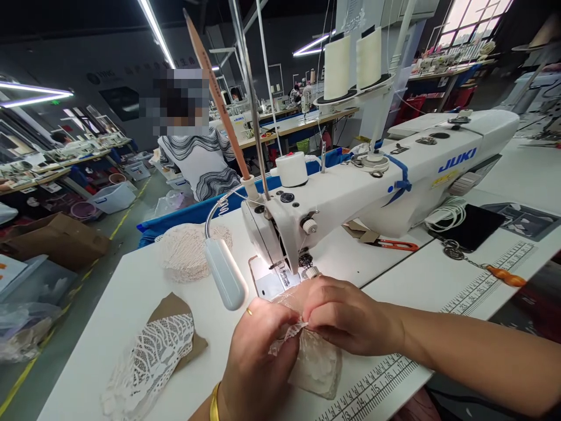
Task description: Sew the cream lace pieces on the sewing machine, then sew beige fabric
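Left hand and right hand, in the head view, are both pinching the cream lace. I see it between them, before the sewing machine, neither hand nearer. Its long axis I cannot tell, being partly covered; the loose end hangs toward the person, thin and layered.

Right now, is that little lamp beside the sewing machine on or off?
On: the lamp has a bright glow along its right edge.
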Available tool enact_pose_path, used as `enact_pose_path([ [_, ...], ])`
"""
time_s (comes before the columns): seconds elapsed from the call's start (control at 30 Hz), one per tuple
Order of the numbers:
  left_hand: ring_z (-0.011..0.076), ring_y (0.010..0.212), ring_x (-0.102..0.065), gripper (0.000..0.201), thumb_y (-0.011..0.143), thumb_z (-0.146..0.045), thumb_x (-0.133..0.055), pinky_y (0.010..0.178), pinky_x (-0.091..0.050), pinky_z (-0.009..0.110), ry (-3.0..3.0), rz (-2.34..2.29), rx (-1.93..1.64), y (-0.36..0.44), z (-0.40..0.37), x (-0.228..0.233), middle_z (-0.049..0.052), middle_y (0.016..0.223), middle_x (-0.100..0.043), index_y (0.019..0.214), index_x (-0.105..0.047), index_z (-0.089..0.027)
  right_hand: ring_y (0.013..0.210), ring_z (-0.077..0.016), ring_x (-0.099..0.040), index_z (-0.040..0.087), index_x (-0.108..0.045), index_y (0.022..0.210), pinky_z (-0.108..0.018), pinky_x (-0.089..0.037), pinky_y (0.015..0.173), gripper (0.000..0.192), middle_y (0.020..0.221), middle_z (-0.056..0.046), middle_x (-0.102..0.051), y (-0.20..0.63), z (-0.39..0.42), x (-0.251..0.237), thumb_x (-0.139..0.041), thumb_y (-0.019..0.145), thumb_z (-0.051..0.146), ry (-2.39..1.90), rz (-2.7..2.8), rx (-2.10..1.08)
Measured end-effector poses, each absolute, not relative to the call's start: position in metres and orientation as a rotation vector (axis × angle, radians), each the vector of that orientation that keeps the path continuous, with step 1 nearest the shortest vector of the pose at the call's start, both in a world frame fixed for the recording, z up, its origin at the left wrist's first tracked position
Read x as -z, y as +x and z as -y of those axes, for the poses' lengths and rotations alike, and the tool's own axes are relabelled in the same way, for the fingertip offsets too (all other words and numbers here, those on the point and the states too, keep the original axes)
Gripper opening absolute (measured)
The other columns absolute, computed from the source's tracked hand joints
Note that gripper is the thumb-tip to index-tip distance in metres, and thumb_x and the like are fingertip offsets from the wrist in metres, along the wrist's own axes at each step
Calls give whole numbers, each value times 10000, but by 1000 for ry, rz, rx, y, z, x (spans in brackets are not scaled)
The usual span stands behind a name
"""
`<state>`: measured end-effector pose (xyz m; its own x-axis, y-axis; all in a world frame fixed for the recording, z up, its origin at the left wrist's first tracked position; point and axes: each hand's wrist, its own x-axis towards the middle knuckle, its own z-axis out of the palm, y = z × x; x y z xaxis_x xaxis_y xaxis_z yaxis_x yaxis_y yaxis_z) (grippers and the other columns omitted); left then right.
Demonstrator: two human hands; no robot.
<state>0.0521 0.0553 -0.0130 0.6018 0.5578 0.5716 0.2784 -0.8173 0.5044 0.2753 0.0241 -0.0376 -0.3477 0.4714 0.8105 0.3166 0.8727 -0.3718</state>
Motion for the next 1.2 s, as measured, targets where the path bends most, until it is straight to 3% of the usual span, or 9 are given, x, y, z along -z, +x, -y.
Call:
enact_pose_path([
  [0.1, 144, 733, -631, 136, 974, -163, -599, 673, -502, 245, 2357, -692, -913, 53, -58, 12, -20, 795, -691, 898, -675, -246, 826, -167, -624, 239, -585, 1090, -332, -507, 832, 64, 900, -6, -683, 273, -21, 37, -549, 1065, 194, -686, 1922, -299],
  [0.23, 163, 692, -602, 268, 1025, -330, -564, 617, -474, 264, 2191, -887, -669, 56, -68, 13, -8, 740, -644, 784, -609, -223, 765, -159, -574, 225, -575, 939, -296, -456, 749, 79, 837, 17, -643, 267, -22, 36, -620, 998, 198, -1042, 1843, -561],
  [0.33, 183, 686, -572, 306, 1014, -346, -562, 625, -444, 290, 2308, -1025, -597, 58, -78, 22, 1, 734, -618, 736, -544, -220, 754, -171, -567, 215, -560, 902, -291, -422, 720, 108, 819, 18, -636, 260, -30, 38, -629, 940, 140, -1288, 1845, -613],
  [0.5, 229, 831, -604, 10, 957, -190, -624, 727, -466, 335, 2662, -1065, -734, 57, -83, 34, 56, 947, -671, 954, -621, -199, 755, -181, -545, 207, -572, 923, -299, -416, 738, 180, 843, 14, -634, 252, -45, 43, -644, 882, 47, -1451, 1919, -474],
  [0.67, 224, 847, -611, 256, 1022, -62, -477, 731, -462, 334, 2884, -686, -793, 55, -81, 34, 52, 965, -736, 914, -662, -201, 876, -216, -571, 197, -605, 945, -316, -457, 782, 170, 923, -28, -658, 259, -47, 49, -617, 906, 32, -1400, 1965, -328],
  [0.9, 227, 852, -652, 219, 1054, -123, -487, 701, -498, 332, 2846, -704, -756, 54, -78, 32, 63, 1045, -763, 1015, -686, -202, 924, -246, -548, 201, -710, 1004, -360, -487, 817, 210, 976, -81, -652, 277, -39, 48, -534, 982, 89, -1248, 2207, -244],
  [1.2, 267, 960, -693, 227, 1024, -159, -542, 765, -563, 369, 2888, -745, -668, 51, -78, 29, 95, 1174, -756, 1190, -694, -190, 852, -235, -481, 185, -656, 857, -344, -448, 744, 212, 875, -65, -593, 278, -43, 48, -520, 915, 34, -1321, 2296, -146],
])
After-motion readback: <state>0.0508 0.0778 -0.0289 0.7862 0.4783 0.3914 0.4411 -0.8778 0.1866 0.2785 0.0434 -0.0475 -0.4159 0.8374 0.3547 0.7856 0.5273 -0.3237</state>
